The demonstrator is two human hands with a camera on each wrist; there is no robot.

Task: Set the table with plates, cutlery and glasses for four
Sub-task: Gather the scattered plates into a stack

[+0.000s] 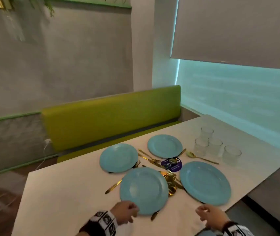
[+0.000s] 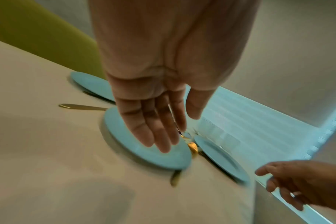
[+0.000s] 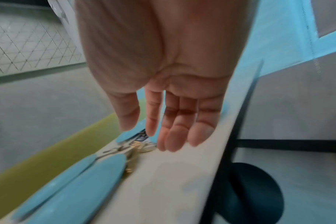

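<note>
Several light blue plates lie close together on the white table (image 1: pixel 67 184): a near middle plate (image 1: pixel 144 190), a near right plate (image 1: pixel 205 183), a far left plate (image 1: pixel 118 157) and a far plate (image 1: pixel 164 146). Gold cutlery (image 1: pixel 170 182) is heaped between them, partly under the plates; a gold spoon (image 1: pixel 199 156) lies apart. Several clear glasses (image 1: pixel 216 148) stand at the far right. My left hand (image 1: pixel 125 212) hovers at the near plate's front rim (image 2: pixel 144 157), fingers (image 2: pixel 161 136) relaxed, holding nothing. My right hand (image 1: pixel 207 215) hovers near the table's front edge, fingers (image 3: pixel 175 136) loose, empty.
A green bench (image 1: pixel 112 116) runs along the table's far side against the wall. A dark round sticker (image 1: pixel 171 165) lies among the cutlery. The table's right edge (image 1: pixel 263 178) drops off beside the glasses, with a dark round table base (image 3: pixel 255 194) below.
</note>
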